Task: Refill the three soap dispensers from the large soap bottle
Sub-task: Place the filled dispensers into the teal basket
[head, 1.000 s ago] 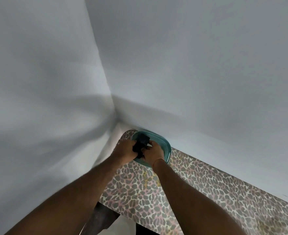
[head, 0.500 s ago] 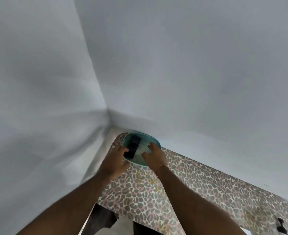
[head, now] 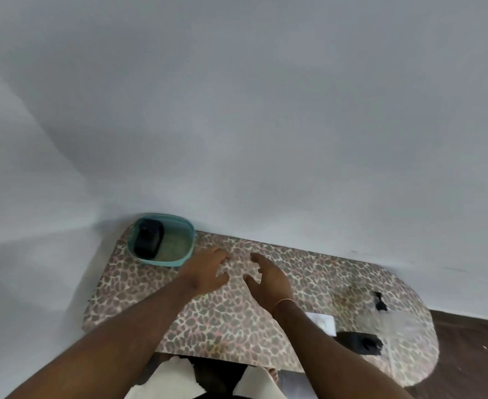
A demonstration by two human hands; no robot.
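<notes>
My left hand and my right hand hover side by side over the leopard-print table, fingers spread and holding nothing. A teal tub stands at the table's far left corner, just left of my left hand, with a black object lying inside it. At the right end of the table, a blurred clear container with a black top shows, along with a black pump-like piece and a white item beside my right forearm. No large soap bottle can be made out.
White walls meet in a corner behind the tub. Dark wooden floor lies to the right of the table. My knees and a foot show under the near edge of the table.
Both hands let go of the black object, left it in the teal tub and drew back to the right over the table. The view swung down and right, revealing the table's right end.
</notes>
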